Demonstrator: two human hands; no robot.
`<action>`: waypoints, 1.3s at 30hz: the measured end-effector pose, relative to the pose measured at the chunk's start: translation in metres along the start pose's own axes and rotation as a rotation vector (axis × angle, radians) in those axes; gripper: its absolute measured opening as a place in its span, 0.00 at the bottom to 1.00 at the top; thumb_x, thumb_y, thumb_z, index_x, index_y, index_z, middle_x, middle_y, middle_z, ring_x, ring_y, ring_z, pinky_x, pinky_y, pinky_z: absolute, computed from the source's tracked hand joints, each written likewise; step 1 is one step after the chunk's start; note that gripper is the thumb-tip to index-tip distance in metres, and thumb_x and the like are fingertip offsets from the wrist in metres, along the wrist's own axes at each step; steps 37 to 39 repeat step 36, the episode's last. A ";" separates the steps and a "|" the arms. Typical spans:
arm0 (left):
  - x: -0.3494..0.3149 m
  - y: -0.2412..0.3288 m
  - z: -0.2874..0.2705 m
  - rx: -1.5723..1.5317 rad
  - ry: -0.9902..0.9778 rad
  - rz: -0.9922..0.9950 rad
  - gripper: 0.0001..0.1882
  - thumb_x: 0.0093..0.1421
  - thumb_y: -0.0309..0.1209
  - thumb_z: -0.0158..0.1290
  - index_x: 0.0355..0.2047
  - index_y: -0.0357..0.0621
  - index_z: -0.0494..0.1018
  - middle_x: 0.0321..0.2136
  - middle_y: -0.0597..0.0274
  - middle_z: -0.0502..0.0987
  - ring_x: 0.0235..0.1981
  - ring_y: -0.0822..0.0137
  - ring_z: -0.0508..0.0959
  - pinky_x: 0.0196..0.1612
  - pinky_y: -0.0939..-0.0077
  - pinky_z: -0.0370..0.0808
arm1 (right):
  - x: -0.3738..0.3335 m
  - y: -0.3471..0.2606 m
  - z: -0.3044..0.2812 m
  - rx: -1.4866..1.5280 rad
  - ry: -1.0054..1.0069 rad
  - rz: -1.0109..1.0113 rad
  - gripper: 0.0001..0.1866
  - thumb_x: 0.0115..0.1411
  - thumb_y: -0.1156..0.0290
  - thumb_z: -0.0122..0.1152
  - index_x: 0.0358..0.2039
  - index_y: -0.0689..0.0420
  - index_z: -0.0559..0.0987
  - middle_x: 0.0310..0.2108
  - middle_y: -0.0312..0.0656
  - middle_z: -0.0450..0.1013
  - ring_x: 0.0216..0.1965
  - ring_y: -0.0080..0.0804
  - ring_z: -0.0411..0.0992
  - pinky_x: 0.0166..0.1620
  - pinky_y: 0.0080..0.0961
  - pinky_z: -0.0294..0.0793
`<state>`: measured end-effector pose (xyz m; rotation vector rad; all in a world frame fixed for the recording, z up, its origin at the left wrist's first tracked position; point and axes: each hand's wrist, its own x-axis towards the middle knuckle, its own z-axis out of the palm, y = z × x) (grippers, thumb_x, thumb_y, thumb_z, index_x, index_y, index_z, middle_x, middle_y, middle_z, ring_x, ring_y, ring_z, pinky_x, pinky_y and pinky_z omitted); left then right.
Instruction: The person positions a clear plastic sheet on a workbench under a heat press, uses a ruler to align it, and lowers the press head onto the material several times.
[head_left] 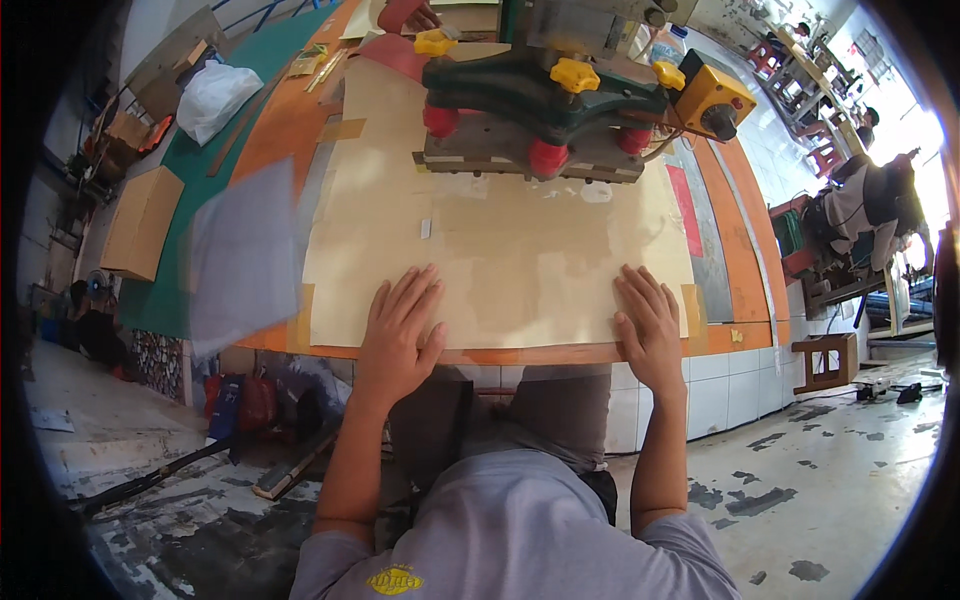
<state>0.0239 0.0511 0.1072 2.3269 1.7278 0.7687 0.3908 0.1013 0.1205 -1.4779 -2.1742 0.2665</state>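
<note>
A large cream sheet (520, 310), held down at its sides with tan tape, covers the middle of the orange work table. My left hand (402, 325) lies flat on its near left part, fingers stretched forward. Flat on the near right edge rests my right hand (650, 325), its fingers also extended. Neither hand holds anything. A small white rectangular piece (426, 229) lies on the sheet beyond my left fingertips. Over the far part of the sheet stands a press head (540, 100) with dark green arms, yellow knobs and red round feet above a flat metal plate (530, 160).
A translucent plastic sheet (243, 255) hangs over the left table edge. Left of it are a cardboard box (143, 222) and a white plastic bag (215, 100). A yellow control box (715, 103) juts out at the press's right. Another person's hand (425, 15) shows at the far side.
</note>
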 end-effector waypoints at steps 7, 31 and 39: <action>0.001 0.002 0.001 -0.009 0.009 -0.026 0.28 0.65 0.33 0.53 0.65 0.41 0.70 0.70 0.56 0.67 0.72 0.51 0.63 0.74 0.47 0.55 | 0.001 -0.001 -0.002 0.002 0.003 -0.006 0.24 0.67 0.60 0.58 0.61 0.54 0.78 0.68 0.40 0.69 0.73 0.44 0.60 0.74 0.50 0.52; 0.005 0.003 0.001 0.023 0.033 -0.021 0.27 0.65 0.36 0.53 0.63 0.41 0.71 0.69 0.56 0.67 0.70 0.52 0.65 0.72 0.44 0.58 | 0.005 0.000 -0.005 -0.030 -0.006 -0.003 0.24 0.66 0.60 0.59 0.61 0.53 0.78 0.68 0.40 0.69 0.73 0.43 0.60 0.74 0.49 0.52; 0.009 0.005 -0.003 0.024 0.038 -0.024 0.27 0.64 0.36 0.54 0.63 0.41 0.71 0.69 0.56 0.67 0.70 0.52 0.65 0.72 0.44 0.59 | 0.010 -0.002 -0.012 -0.032 -0.014 0.001 0.24 0.66 0.61 0.60 0.61 0.53 0.78 0.68 0.40 0.69 0.73 0.43 0.60 0.74 0.49 0.52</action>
